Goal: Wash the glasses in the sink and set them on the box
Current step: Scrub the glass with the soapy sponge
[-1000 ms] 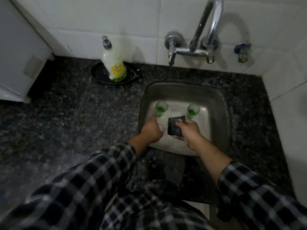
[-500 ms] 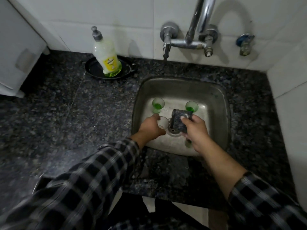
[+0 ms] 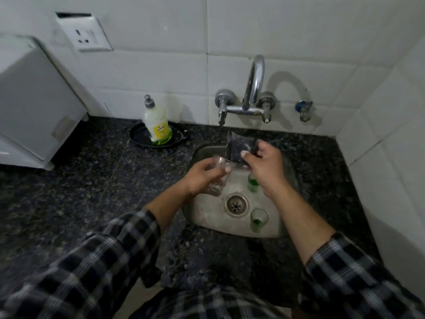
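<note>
So, washing is only at the start. The left hand [image 3: 202,178] has its fingers curled round a clear glass [image 3: 218,174] above the sink [image 3: 203,216]. The right hand [image 3: 264,164] grips a dark scrub pad [image 3: 240,146] beside its rim. Two green glasses [image 3: 253,181] stand inside, probably unwashed. No glass shows on the white box [image 3: 34,100], but its top is partly cut off.

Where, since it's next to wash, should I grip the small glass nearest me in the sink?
Probably its upper wall below the rim, fingers from above: the small glass stands upright close to the front wall of the sink, leaving little side room.
</note>
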